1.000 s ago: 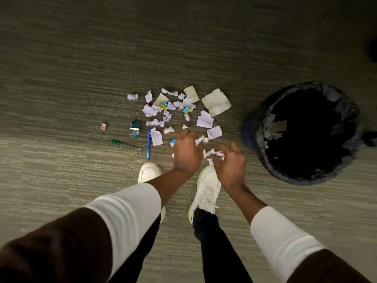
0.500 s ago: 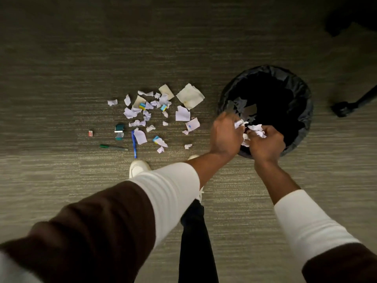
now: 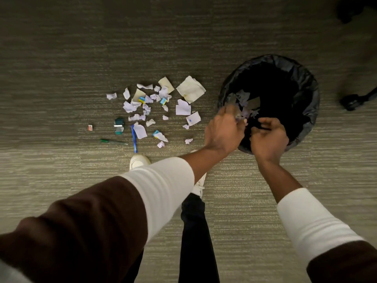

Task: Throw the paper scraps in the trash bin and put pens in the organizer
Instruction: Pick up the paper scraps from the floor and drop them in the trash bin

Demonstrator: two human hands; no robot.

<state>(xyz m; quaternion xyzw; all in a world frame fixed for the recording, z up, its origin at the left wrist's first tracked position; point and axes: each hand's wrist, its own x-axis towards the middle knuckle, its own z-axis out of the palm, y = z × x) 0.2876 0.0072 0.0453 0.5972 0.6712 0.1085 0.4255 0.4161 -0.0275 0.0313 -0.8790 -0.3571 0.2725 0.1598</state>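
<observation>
Carpet (image 3: 61,48); both hands over trash bin (image 3: 306,82), left hand (image 3: 223,133) grip released, right hand (image 3: 268,139) unclear, scraps (image 3: 243,111) blurred

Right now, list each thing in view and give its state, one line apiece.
Trash bin: upright, open, lined with a black bag, scraps inside.
Left hand: over the bin rim, fingers loosening, scraps dropping.
Right hand: over the bin, fingers curled; contents unclear.
Paper scraps: scattered on the carpet.
Green pen: lying flat on the carpet.
Blue pen: lying flat, partly under a scrap.
</observation>
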